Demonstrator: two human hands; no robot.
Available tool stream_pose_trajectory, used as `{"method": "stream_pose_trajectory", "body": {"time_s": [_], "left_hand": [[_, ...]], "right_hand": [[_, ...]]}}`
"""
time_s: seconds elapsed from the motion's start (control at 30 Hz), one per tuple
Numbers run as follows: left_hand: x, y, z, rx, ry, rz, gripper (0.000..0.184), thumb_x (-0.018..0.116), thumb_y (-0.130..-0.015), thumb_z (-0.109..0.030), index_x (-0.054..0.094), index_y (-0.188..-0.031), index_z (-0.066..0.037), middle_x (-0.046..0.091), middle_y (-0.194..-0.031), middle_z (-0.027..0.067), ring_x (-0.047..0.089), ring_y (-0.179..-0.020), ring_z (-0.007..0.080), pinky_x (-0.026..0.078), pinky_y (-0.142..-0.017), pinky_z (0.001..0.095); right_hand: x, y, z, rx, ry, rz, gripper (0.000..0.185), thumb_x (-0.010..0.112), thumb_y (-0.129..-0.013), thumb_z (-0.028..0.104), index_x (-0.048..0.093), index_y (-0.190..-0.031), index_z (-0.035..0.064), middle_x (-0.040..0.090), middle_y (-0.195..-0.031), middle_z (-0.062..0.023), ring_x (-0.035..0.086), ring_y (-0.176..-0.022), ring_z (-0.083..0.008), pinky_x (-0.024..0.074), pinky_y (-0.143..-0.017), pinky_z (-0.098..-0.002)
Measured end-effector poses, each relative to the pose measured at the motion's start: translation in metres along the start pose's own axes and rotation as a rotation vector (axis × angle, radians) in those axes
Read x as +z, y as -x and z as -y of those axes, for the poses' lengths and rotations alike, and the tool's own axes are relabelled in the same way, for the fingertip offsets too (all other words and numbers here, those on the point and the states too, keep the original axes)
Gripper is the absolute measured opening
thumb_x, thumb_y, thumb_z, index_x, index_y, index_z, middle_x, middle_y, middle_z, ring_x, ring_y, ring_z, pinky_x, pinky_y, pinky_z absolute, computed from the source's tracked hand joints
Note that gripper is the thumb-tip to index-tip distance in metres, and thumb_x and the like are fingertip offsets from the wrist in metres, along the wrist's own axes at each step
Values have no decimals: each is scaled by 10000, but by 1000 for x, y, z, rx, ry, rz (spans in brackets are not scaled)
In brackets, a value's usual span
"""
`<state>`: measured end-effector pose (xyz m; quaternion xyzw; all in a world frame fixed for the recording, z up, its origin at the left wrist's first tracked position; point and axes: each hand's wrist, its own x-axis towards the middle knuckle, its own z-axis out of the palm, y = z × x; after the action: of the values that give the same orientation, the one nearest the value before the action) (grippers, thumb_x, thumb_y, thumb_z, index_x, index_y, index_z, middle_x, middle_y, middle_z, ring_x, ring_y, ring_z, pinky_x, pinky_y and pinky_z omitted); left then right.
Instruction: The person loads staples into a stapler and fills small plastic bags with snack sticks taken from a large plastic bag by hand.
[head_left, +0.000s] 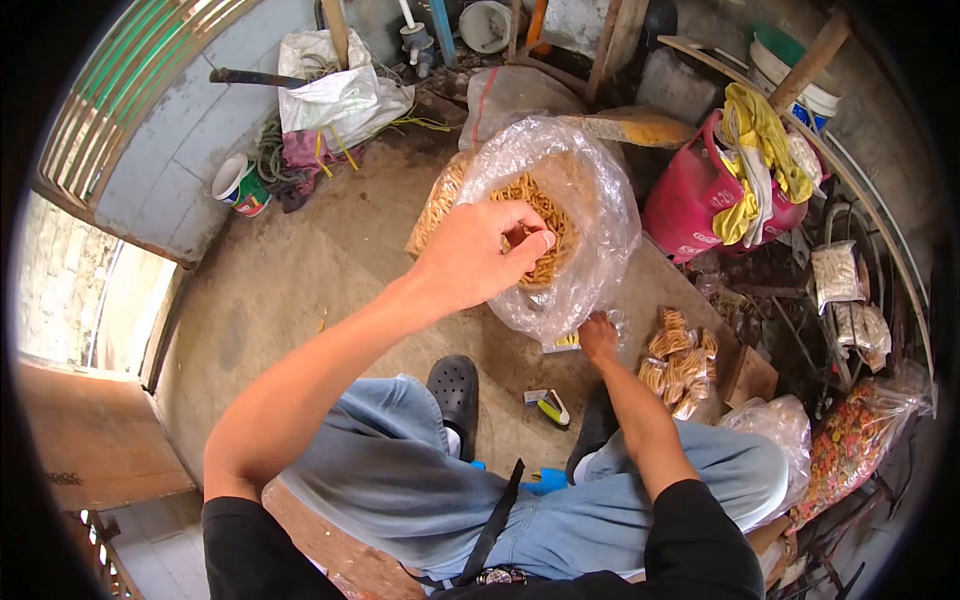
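My left hand is over the mouth of a large clear plastic bag. Its fingers are curled in towards the thumb, and whatever they hold is hidden. Inside the bag lie many thin brown snack sticks. Lower down, my right hand reaches to the floor beside the bag, at a small clear plastic packet and a yellow-and-white label. The right fingertips are too small and covered to read. Filled snack packets are piled right of this hand.
A green stapler and a small box lie between my feet. A pink tub with yellow cloth stands at right. A white sack and a small bucket are at back left.
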<state>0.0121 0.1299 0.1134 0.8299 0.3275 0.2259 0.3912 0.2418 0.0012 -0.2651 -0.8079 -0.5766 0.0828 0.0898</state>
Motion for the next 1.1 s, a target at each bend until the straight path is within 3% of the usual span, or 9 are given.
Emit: {"method": "stream_pose_trajectory", "body": {"time_s": [0.13, 0.43, 0.67, 0.77, 0.87, 0.93, 1.0, 1.07, 1.1], "left_hand": [[2, 0, 1, 10, 13, 6, 167, 616, -866, -190, 665, -900, -34, 632, -642, 9, 521, -542, 42, 400, -492, 229], [-2, 6, -1, 79, 27, 47, 156, 629, -856, -169, 654, -929, -34, 666, -696, 34, 562, -570, 82, 428, -531, 245], [-9, 14, -8, 130, -65, 15, 211, 656, -829, -229, 658, -930, -44, 669, -738, 52, 560, -607, 112, 433, -566, 266], [-14, 17, -9, 131, -83, 11, 219, 658, -828, -239, 658, -930, -45, 667, -738, 55, 550, -602, 119, 433, -569, 268], [-16, 17, -6, 146, -68, 9, 228, 660, -828, -249, 657, -933, -46, 665, -733, 58, 550, -600, 125, 439, -576, 273], [-16, 16, -6, 161, -50, 8, 232, 660, -829, -253, 657, -933, -46, 664, -731, 59, 555, -605, 127, 445, -584, 276], [-17, 15, -8, 166, -79, 6, 245, 664, -828, -260, 654, -932, -38, 664, -731, 60, 567, -620, 126, 460, -610, 276], [-17, 14, -9, 166, -50, 1, 247, 664, -830, -260, 656, -935, -37, 666, -744, 64, 579, -638, 128, 466, -619, 282], [-17, 13, -9, 161, -17, 1, 249, 663, -833, -261, 659, -939, -36, 668, -756, 68, 592, -655, 130, 472, -627, 288]], "right_hand": [[2, 6, -20, -184, 8, -13, 119, 588, -790, 164, 642, -844, 73, 606, -966, -52, 577, -979, -247, 520, -784, -399], [-35, 30, -30, -255, 2, 203, 220, 696, -736, 252, 621, -830, 67, 599, -940, -69, 582, -971, -274, 525, -758, -406], [-52, 35, -44, -426, 5, 189, 152, 666, -768, 228, 647, -823, 88, 647, -868, -89, 625, -840, -296, 520, -701, -408], [-73, 16, -51, -392, -7, 388, 122, 610, -787, 138, 661, -886, 86, 667, -852, -98, 639, -855, -307, 517, -718, -391], [-118, -12, -49, -373, -114, 494, 156, 601, -815, 124, 670, -943, 69, 691, -847, -87, 657, -801, -270, 510, -700, -364], [-146, -30, -44, -346, -384, 760, 162, 599, -852, 135, 669, -969, 49, 696, -834, -68, 645, -768, -197, 503, -690, -334], [-202, -37, -24, -424, -326, 769, 164, 612, -873, 158, 658, -971, 35, 683, -800, -45, 613, -736, -129, 496, -665, -308], [-267, -38, 9, -155, -455, 893, 118, 609, -880, 122, 656, -967, 58, 660, -805, -12, 591, -751, -103, 475, -647, -259], [-296, -36, 24, -153, -523, 841, 111, 613, -882, 117, 651, -967, 59, 647, -801, -7, 579, -739, -92, 467, -634, -246]]}}
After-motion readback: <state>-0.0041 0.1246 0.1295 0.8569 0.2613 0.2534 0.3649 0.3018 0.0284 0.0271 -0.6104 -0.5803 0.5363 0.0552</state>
